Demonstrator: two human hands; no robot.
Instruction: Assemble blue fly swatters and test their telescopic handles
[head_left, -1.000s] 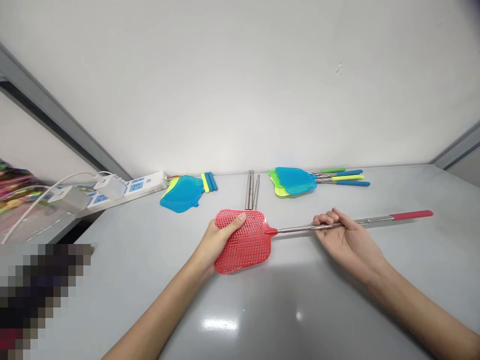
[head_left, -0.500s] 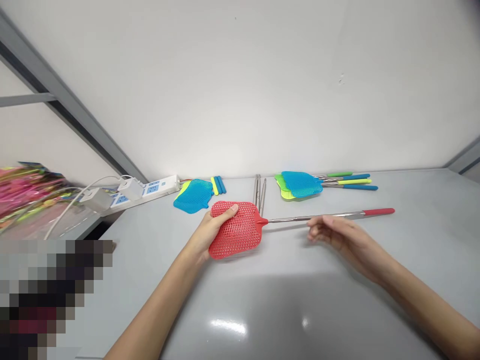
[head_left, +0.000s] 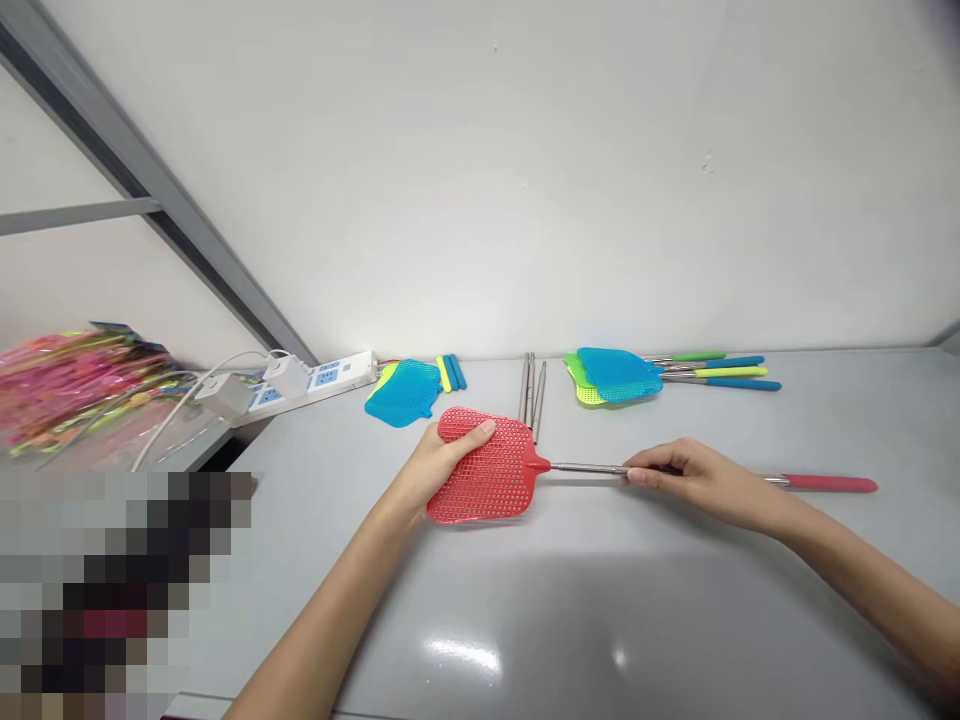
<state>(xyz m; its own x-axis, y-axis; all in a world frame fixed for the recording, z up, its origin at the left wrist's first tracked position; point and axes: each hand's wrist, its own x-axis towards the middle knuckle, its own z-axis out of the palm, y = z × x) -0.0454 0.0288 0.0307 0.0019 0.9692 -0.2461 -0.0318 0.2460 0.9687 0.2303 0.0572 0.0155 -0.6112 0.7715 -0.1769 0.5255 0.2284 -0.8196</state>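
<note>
My left hand (head_left: pixel 439 465) grips the red mesh head of a fly swatter (head_left: pixel 495 480), its thumb lying on top of the mesh. Around the swatter's thin metal shaft, the fingers of my right hand (head_left: pixel 686 480) are closed, roughly midway along. The shaft runs out to the right and ends in a red grip (head_left: pixel 829 483). Behind the red head lie several bare metal rods (head_left: pixel 531 395), partly covered by it. Farther back on the left are loose blue and yellow swatter heads (head_left: pixel 405 392), beside small blue and yellow handle grips (head_left: pixel 451 373).
Several assembled swatters with blue and green heads (head_left: pixel 619 375) lie at the back right of the grey table (head_left: pixel 585 620). A white power strip (head_left: pixel 330 376) with plugged-in chargers and cables sits at the left. Beyond it is a heap of colourful packaged items (head_left: pixel 82 385).
My right hand, apart from the shaft earlier, has closed on it. The red grip now reaches farther right, with more shaft length showing. My left hand keeps its hold on the head.
</note>
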